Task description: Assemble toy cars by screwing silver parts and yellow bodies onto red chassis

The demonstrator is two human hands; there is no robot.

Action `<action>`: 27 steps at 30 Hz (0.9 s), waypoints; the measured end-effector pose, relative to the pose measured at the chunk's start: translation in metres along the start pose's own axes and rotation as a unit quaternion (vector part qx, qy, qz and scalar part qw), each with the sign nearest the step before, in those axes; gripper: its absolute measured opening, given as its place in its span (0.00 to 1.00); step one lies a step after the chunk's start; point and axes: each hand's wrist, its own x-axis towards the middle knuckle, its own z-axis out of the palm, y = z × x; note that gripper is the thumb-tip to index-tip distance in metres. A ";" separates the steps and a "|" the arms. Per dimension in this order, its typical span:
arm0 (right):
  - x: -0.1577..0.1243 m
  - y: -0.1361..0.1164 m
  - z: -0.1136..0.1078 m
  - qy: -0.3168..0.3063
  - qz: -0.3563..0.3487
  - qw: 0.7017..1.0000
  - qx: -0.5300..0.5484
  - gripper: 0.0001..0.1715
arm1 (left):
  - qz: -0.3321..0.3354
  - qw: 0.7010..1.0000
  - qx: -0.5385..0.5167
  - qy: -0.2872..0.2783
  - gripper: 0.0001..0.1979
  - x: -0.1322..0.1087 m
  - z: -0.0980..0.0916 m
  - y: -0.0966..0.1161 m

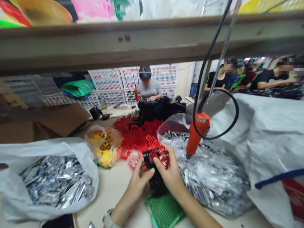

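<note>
Your left hand [142,179] pinching the black part [156,182], your right hand [172,171] gripping the red lattice piece [154,142] against it, both at six o'clock from mid-view, from your hands green mesh [164,210] at six, orange screwdriver [197,131] at two, white bag [11,183] at nine.

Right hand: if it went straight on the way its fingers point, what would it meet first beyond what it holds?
The right hand would probably meet the pile of red lattice pieces first, though depth is unclear.
</note>
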 end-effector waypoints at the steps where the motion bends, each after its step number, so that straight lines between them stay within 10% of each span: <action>1: 0.000 0.000 0.000 0.013 -0.003 1.000 -0.008 0.28 | 0.013 1.000 0.010 0.010 0.35 0.002 -0.001 0.001; 12: -0.005 0.005 0.004 -0.054 -0.124 0.985 -0.108 0.30 | 0.083 0.992 -0.020 0.096 0.36 0.005 0.000 0.013; 27: -0.006 0.006 0.006 -0.060 -0.123 0.979 -0.150 0.30 | 0.129 0.988 0.075 0.045 0.33 0.007 -0.008 0.008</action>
